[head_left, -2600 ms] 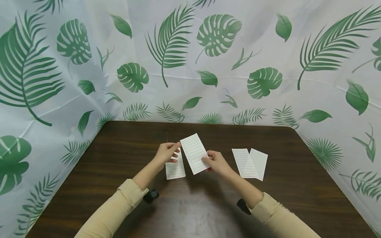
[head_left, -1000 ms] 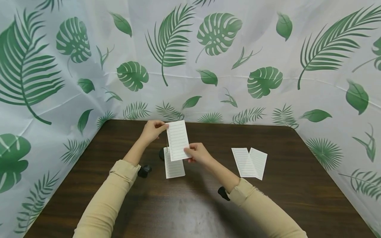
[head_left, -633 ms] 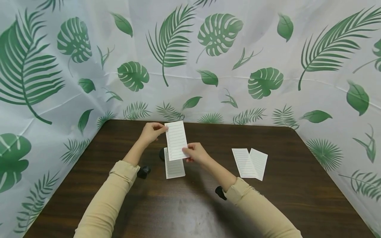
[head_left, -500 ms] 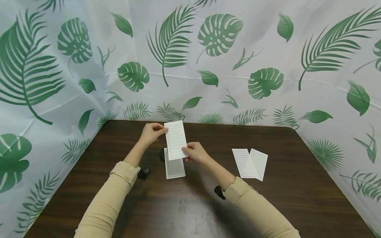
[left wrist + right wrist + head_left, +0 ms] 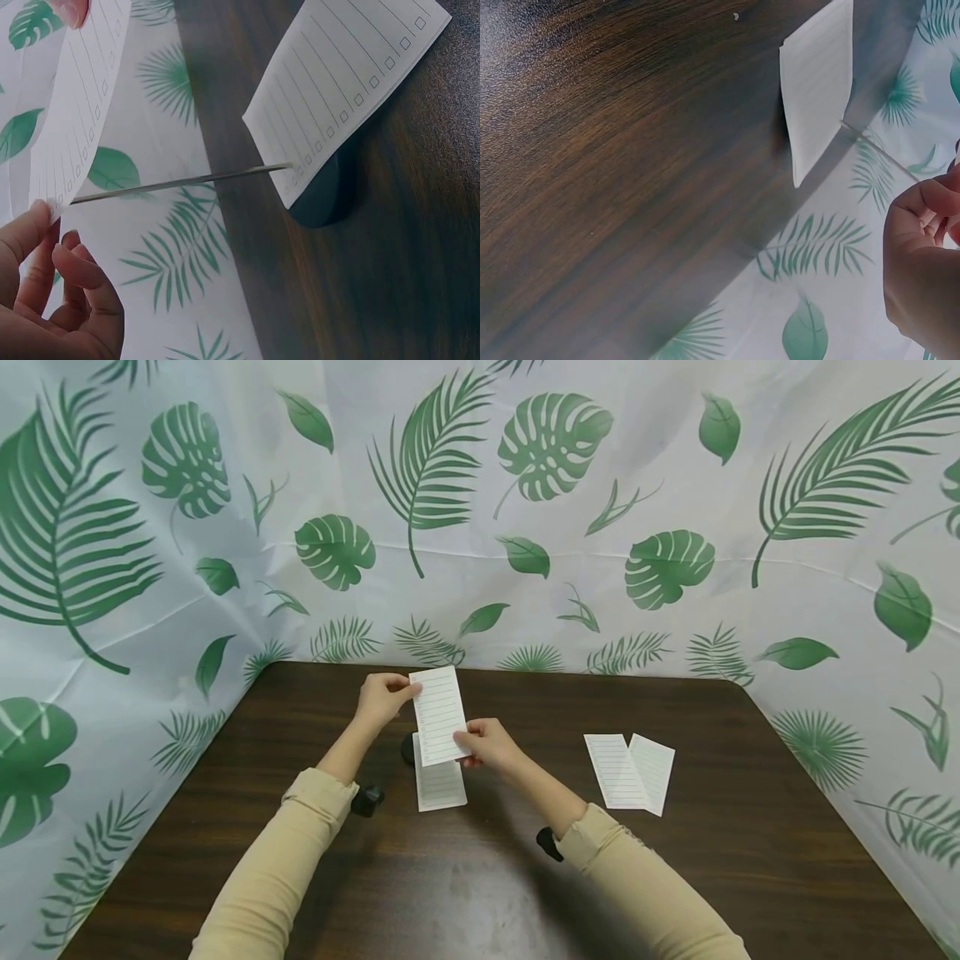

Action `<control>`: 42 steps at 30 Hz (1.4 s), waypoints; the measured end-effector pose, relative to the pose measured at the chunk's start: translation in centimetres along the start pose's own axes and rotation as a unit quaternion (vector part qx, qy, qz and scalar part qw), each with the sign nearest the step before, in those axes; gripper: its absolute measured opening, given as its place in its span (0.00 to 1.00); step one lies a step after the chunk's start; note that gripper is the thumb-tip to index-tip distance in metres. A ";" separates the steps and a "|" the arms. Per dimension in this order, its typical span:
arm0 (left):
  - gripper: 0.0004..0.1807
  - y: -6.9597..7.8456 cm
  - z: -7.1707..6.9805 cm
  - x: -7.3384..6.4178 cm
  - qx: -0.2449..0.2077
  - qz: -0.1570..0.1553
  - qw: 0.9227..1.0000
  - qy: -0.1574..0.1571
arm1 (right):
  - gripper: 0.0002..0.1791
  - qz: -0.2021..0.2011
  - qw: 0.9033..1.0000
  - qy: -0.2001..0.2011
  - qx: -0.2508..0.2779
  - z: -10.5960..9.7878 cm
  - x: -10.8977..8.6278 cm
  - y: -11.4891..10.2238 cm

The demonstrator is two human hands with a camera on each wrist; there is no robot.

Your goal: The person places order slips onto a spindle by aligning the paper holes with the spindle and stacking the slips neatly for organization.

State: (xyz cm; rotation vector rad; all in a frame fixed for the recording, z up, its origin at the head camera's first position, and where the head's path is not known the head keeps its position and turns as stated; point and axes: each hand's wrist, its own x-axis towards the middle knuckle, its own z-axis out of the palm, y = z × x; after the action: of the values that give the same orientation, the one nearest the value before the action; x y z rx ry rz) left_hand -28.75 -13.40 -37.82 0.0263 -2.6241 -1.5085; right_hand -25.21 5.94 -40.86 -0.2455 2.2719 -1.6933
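Observation:
My left hand (image 5: 381, 700) pinches the upper left corner of a white lined sheet with small checkboxes (image 5: 437, 710). At its lower right edge, my right hand (image 5: 491, 745) holds the same sheet between thumb and fingers. The sheet is raised over a bill spike, whose round black base (image 5: 408, 749) partly shows. In the left wrist view the thin metal spike (image 5: 180, 182) reaches up to the held sheet's corner, right by the left fingertips. Another checklist sheet (image 5: 345, 82) is pierced low on the spike, over the base. The right wrist view shows only part of my right hand (image 5: 922, 255).
Two more lined sheets (image 5: 617, 772) lie overlapping on the dark wooden table (image 5: 525, 877), to the right of my right hand. A white curtain with green leaves (image 5: 480, 568) hangs behind the table and along its sides.
Both hands have carried the sheet left and up to over the spike, and the left hand has come to pinch its upper corner. Over the last half second the sheet has shifted slightly left.

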 end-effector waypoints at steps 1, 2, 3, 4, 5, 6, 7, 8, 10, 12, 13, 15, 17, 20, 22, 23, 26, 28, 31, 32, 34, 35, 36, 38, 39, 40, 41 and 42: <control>0.18 0.0 0.0 0.0 0.002 0.003 1.000 0.001 | 0.11 0.001 1.000 0.001 0.000 0.0 0.0 0.0; 0.18 0.0 0.0 0.0 0.005 0.006 1.000 0.001 | 0.11 0.004 1.000 0.002 0.001 0.0 0.0 -0.1; 0.18 0.0 0.1 0.0 0.008 0.007 1.000 0.002 | 0.11 0.005 1.000 0.002 0.002 0.0 0.0 -0.1; 0.18 0.0 0.0 0.0 0.011 0.008 1.000 0.002 | 0.11 0.006 1.000 0.003 0.002 0.0 0.0 -0.1; 0.18 0.0 0.0 0.0 0.015 0.010 1.000 0.003 | 0.11 0.003 1.000 0.002 0.001 0.0 0.0 -0.2; 0.18 -0.1 0.0 0.0 0.020 0.013 1.000 0.004 | 0.11 0.003 1.000 0.001 0.001 0.0 -0.1 -0.2; 0.17 -0.1 0.0 0.0 0.027 0.017 0.999 0.004 | 0.11 0.002 1.000 0.000 0.000 0.0 -0.2 -0.3; 0.17 -0.1 0.0 -0.1 0.031 0.020 0.999 0.005 | 0.11 0.002 1.000 -0.001 -0.001 0.1 -0.2 -0.3; 0.17 -0.2 0.0 -0.1 0.040 0.030 0.999 0.004 | 0.11 -0.001 1.000 -0.002 0.000 0.1 -0.3 -0.3; 0.16 -0.2 0.0 -0.1 0.050 0.045 0.998 0.004 | 0.11 -0.001 1.000 -0.002 0.003 0.2 -0.3 -0.3; 0.16 -0.2 0.0 -0.1 0.054 0.051 0.997 0.004 | 0.11 -0.003 1.000 -0.002 0.003 0.2 -0.3 -0.3; 0.15 -0.1 0.0 -0.1 0.061 0.061 0.996 0.006 | 0.12 -0.008 1.000 -0.004 0.003 0.2 -0.3 -0.4; 0.15 0.0 0.0 -0.1 0.068 0.067 0.995 0.009 | 0.12 -0.010 1.000 -0.006 0.001 0.3 -0.4 -0.5; 0.14 0.0 -0.1 -0.1 0.076 0.071 0.995 0.011 | 0.12 -0.013 1.000 -0.011 -0.001 0.3 -0.5 -0.7; 0.14 0.0 -0.2 -0.1 0.080 0.071 0.994 0.011 | 0.12 -0.013 1.000 -0.014 0.000 0.4 -0.6 -0.7; 0.14 0.0 -0.2 -0.1 0.081 0.072 0.994 0.011 | 0.12 -0.014 1.000 -0.014 0.000 0.4 -0.6 -0.7; 0.14 0.0 -0.1 -0.1 0.082 0.071 0.994 0.011 | 0.12 -0.017 1.000 -0.015 -0.003 0.4 -0.6 -0.7; 0.14 0.0 -0.1 -0.2 0.082 0.071 0.994 0.012 | 0.12 -0.021 1.000 -0.014 -0.005 0.4 -0.6 -0.6; 0.14 0.0 0.1 -0.3 0.079 0.067 0.994 0.016 | 0.12 -0.020 1.000 -0.014 -0.008 0.5 -0.6 -0.5; 0.14 -0.1 0.2 -0.4 0.079 0.066 0.995 0.017 | 0.12 -0.022 1.000 -0.016 -0.008 0.5 -0.7 -0.4; 0.13 -0.1 0.3 -0.5 0.080 0.063 0.995 0.020 | 0.12 -0.023 1.000 -0.019 -0.006 0.5 -1.0 -0.6; 0.13 -0.2 0.4 -0.5 0.077 0.061 0.995 0.019 | 0.12 -0.021 1.000 -0.022 -0.004 0.5 -1.0 -0.6; 0.13 -0.2 0.4 -0.5 0.070 0.057 0.996 0.018 | 0.12 -0.021 1.000 -0.023 -0.003 0.5 -1.1 -0.6; 0.14 -0.3 0.4 -0.3 0.048 0.044 0.998 0.014 | 0.12 -0.023 0.999 -0.023 0.002 0.5 -1.1 -0.6; 0.14 -0.4 0.3 -0.2 0.033 0.034 0.999 0.010 | 0.12 -0.021 1.000 -0.021 0.002 0.5 -1.1 -0.6; 0.15 -0.4 0.3 -0.2 0.018 0.023 1.000 0.006 | 0.12 -0.018 1.000 -0.019 0.002 0.5 -1.1 -0.6; 0.15 -0.5 0.3 -0.1 0.001 0.010 1.000 0.002 | 0.12 -0.018 1.000 -0.017 0.001 0.5 -0.8 -0.3; 0.16 -0.5 0.2 0.0 -0.011 0.000 1.000 0.000 | 0.12 -0.017 1.000 -0.014 0.000 0.6 -0.8 -0.2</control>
State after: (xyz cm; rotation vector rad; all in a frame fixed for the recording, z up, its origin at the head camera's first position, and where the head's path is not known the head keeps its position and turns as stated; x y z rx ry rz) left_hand -28.78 -13.45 -38.39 0.0253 -2.6073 -1.5386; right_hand -24.29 5.62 -40.69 -0.3076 2.2610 -1.6949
